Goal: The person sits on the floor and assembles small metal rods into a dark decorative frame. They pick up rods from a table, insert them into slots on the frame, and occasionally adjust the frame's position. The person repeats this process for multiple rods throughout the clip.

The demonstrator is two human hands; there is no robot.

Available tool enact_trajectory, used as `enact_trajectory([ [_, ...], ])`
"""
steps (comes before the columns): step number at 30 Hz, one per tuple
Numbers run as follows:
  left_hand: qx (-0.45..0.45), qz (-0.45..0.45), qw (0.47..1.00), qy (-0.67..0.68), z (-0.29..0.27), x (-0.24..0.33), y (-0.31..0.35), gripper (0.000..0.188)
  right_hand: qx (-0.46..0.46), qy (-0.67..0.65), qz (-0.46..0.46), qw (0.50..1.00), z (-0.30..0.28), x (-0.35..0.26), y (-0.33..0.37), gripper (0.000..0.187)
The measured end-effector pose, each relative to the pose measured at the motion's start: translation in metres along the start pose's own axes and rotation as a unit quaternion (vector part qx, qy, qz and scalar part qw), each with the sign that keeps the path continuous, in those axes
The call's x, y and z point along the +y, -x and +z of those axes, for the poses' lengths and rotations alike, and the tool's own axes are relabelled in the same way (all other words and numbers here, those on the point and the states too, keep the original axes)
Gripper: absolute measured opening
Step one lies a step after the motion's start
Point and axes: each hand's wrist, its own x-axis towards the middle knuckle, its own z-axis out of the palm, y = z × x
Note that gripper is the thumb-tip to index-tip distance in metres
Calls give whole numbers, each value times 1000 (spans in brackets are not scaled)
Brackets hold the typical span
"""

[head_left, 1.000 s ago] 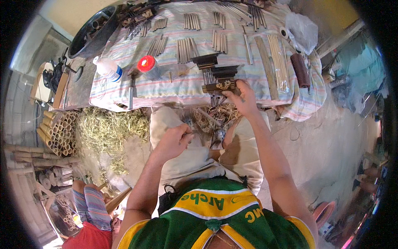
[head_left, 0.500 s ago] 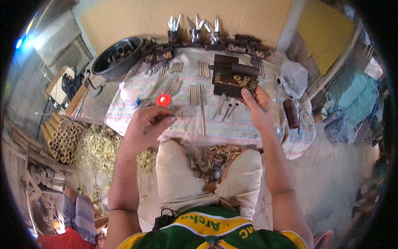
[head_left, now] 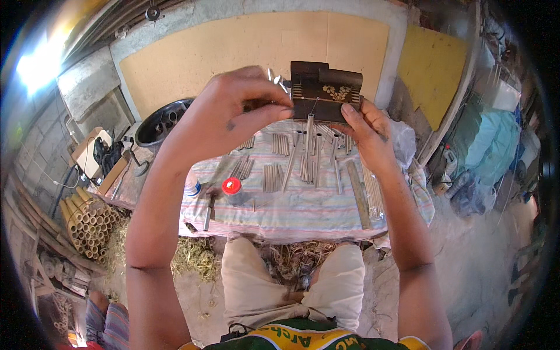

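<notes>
Higher now: dark flowered piece [head_left: 318, 88] in right hand [head_left: 371, 127]; left hand [head_left: 228, 111] beside it, grip unclear; lettered jersey [head_left: 289, 328]

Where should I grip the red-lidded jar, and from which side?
Probably around the body of the red-lidded jar, just under the red lid, coming from the person's side: it looks round and upright, with slim tubes lying beyond it.

Shirt [head_left: 294, 324]: green, with a yellow band edged in white, green lettering across it
Right sleeve [head_left: 415, 343]: short, yellow at the edge
Legwear [head_left: 249, 277]: plain beige, loose, creased cloth
Left hand [head_left: 242, 105]: bare, small mark near the thumb
Right hand [head_left: 370, 125]: bare, similar mark
</notes>
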Motion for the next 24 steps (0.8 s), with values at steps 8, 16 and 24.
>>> enact_trajectory([
  [8,-9,62,997,-34,19,1,-42,15,-14,-15,8,1000,8,-14,3,26],
  [16,34,45,998,1,29,-4,-58,16,-20,-12,-2,1000,8,-16,5,27],
  [24,44,65,997,-26,28,-10,-59,21,-25,-28,-2,999,12,-21,7,26],
])
